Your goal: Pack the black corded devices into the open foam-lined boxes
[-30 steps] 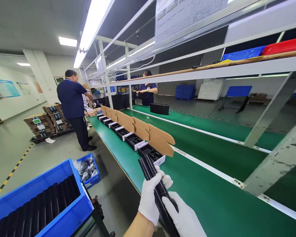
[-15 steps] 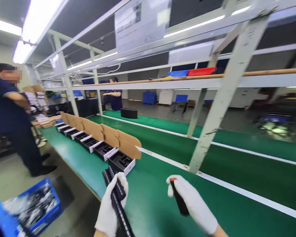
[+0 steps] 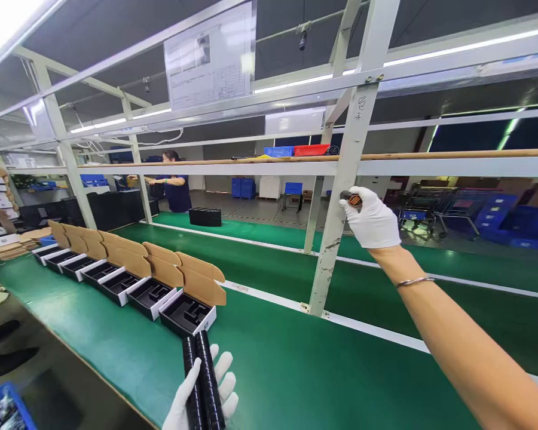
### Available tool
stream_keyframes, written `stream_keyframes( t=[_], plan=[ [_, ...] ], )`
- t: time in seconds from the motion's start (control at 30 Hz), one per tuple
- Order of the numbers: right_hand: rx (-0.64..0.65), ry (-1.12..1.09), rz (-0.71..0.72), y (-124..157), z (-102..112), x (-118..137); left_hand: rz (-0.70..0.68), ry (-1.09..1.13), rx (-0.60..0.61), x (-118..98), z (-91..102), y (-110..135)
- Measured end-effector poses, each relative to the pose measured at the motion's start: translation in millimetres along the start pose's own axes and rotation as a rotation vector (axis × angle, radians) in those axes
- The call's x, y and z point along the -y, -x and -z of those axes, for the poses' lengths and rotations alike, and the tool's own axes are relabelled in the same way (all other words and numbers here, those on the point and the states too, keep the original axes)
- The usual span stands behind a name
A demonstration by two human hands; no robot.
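Note:
My left hand (image 3: 183,394), in a white glove, holds two long black ribbed rods (image 3: 202,382) side by side. Its thumb lies across them and its fingers spread out behind. To the right, my gloved right hand (image 3: 372,218) is raised in front of the shelf post and grips a small dark round-ended object (image 3: 354,200) with an orange striped end; the rest of it is hidden by the fingers. Beyond my left hand stands the nearest open box (image 3: 188,313), white-sided with a black insert and a raised brown lid.
A row of similar open boxes (image 3: 112,280) runs along the green table (image 3: 269,370). The white metal post (image 3: 336,221) rises from it. Blue and red trays (image 3: 311,150) sit on the shelf. A blue bin (image 3: 9,403) stands at lower left; a person (image 3: 177,188) works across the table.
My right hand has risen from low over the table to the post, still gripping its dark object. The rods in my left hand have turned more upright and moved lower. My view has swung right.

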State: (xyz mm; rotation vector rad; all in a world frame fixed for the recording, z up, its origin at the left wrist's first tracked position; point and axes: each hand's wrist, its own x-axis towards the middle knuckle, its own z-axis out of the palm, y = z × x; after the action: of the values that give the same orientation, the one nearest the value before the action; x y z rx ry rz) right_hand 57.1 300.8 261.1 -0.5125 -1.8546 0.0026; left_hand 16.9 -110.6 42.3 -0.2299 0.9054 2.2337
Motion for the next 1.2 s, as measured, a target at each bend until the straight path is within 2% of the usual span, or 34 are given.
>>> stream_keyframes(
  t=[0.07, 0.17, 0.23, 0.27, 0.3, 0.33, 0.43, 0.5, 0.53, 0.6, 0.73, 1.0, 1.1, 1.2],
  plan=[
    [0.018, 0.011, -0.01, -4, 0, -2, 0.018, 0.02, 0.03, 1, 0.7, -1],
    [-0.035, 0.03, -0.029, 7, 18, 8, -0.026, 0.051, 0.076, 7, 0.9, -6],
    [-0.101, 0.001, -0.057, 31, 35, 29, -0.073, 0.081, 0.098, 14, -0.6, -11],
    [-0.096, -0.052, -0.079, 48, 43, 43, -0.092, 0.098, 0.108, 19, -2.4, -13],
    [-0.033, -0.137, -0.111, 68, 50, 59, -0.103, 0.12, 0.12, 23, -5.1, -15],
    [0.048, -0.234, -0.141, 91, 54, 76, -0.107, 0.143, 0.135, 28, -8.9, -16],
    [0.678, -0.467, -0.152, 165, 53, 124, -0.081, 0.213, 0.144, 38, -26.0, -16],
    [0.986, -0.566, -0.166, 209, 43, 149, -0.036, 0.25, 0.093, 44, -38.2, -13],
    [1.079, -0.605, -0.185, 228, 37, 157, -0.007, 0.261, 0.067, 46, -42.9, -12],
    [1.174, -0.657, -0.247, 257, 26, 168, 0.041, 0.266, 0.028, 52, -47.9, -10],
    [1.191, -0.675, -0.397, 283, 17, 172, 0.006, 0.179, -0.022, 59, -44.4, -11],
    [1.176, -0.693, -0.392, 286, 25, 170, 0.017, 0.182, 0.006, 63, -36.1, -16],
    [1.164, -0.72, -0.316, 284, 25, 166, -0.009, 0.244, 0.033, 68, -38.8, -13],
    [1.179, -0.709, -0.196, 283, 27, 159, 0.024, 0.32, 0.029, 67, -46.5, -8]
  ],
)
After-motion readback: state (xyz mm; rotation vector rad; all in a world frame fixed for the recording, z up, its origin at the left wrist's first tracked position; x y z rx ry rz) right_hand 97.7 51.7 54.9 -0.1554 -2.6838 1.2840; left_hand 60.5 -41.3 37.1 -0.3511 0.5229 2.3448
